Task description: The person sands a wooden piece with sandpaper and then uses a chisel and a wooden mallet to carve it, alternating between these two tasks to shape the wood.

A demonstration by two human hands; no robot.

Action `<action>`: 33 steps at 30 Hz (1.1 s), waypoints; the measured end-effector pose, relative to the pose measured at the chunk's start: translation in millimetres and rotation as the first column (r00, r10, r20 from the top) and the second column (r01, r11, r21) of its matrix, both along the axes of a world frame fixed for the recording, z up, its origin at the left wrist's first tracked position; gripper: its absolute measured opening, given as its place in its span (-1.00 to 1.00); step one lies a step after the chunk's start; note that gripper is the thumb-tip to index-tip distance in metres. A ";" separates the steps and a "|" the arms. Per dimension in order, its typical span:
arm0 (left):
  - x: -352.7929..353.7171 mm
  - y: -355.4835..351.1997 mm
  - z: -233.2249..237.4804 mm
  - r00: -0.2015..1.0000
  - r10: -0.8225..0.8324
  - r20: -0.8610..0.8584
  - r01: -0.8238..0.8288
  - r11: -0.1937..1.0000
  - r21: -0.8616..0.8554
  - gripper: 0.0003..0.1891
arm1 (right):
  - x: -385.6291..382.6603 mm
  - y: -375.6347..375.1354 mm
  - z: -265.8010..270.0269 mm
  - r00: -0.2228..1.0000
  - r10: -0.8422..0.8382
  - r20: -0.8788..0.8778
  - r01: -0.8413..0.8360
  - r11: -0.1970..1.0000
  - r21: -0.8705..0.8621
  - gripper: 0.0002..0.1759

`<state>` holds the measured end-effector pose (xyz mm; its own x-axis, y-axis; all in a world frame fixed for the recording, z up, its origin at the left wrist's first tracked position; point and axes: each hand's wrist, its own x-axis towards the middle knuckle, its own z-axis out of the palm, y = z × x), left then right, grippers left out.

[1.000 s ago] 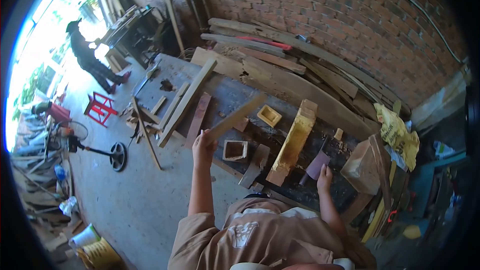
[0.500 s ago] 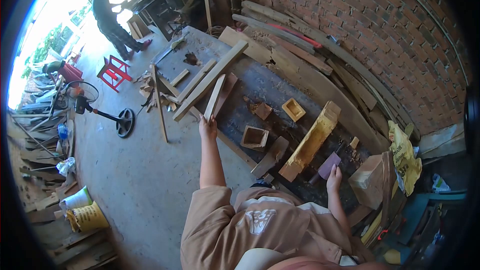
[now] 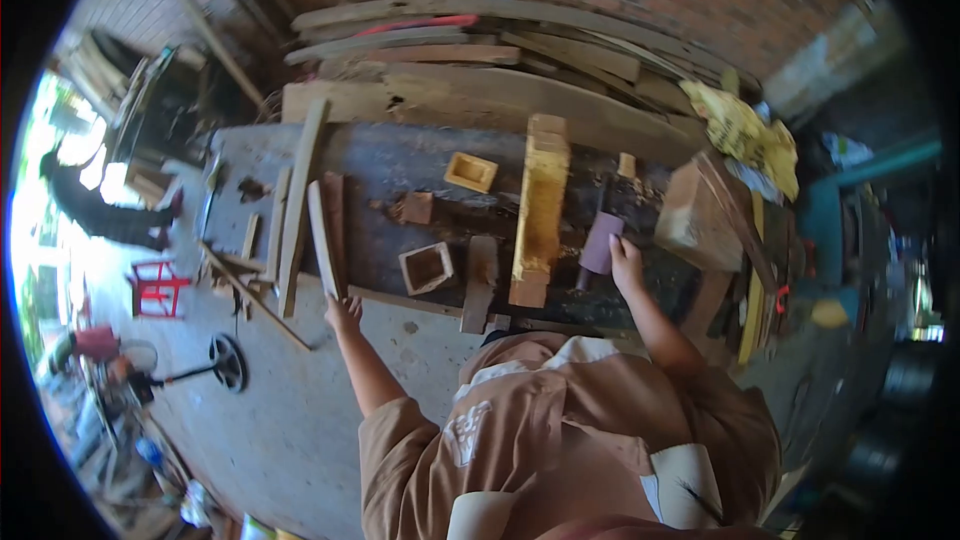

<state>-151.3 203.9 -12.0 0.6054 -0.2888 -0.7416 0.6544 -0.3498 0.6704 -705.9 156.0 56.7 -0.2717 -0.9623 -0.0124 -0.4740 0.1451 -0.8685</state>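
Note:
My left hand (image 3: 343, 312) is closed round the near end of a narrow wooden strip (image 3: 321, 238), which points away over the table's front edge. Beside the strip lies a reddish-brown board (image 3: 338, 230). My right hand (image 3: 626, 265) pinches a purple sheet of what looks like sandpaper (image 3: 601, 243) above the dark tabletop. A dark rod-like tool (image 3: 584, 280) shows partly from under the sheet. Left of it lies a long yellowish wooden block (image 3: 540, 210) with a hollowed face. Two small hollow wooden boxes, one yellow (image 3: 470, 172) and one brown (image 3: 427, 268), sit between the hands.
Longer wooden bars (image 3: 303, 205) lie across the table's left end. A big wooden block (image 3: 700, 215) stands at the right, near a crumpled yellow sack (image 3: 745, 135). Planks (image 3: 430, 90) are stacked along the brick wall. A person (image 3: 95, 200) stands far left, near a red stool (image 3: 158, 290).
My view has turned to the right, so the table now runs level across it. Both hands keep hold of the same things, the wooden strip and the purple sheet.

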 end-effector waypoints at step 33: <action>-227.6 83.6 40.3 0.385 -0.842 0.377 0.599 0.539 0.592 -0.12 | -273.2 199.3 67.0 0.604 -0.782 -0.153 0.778 0.620 -0.102 -0.59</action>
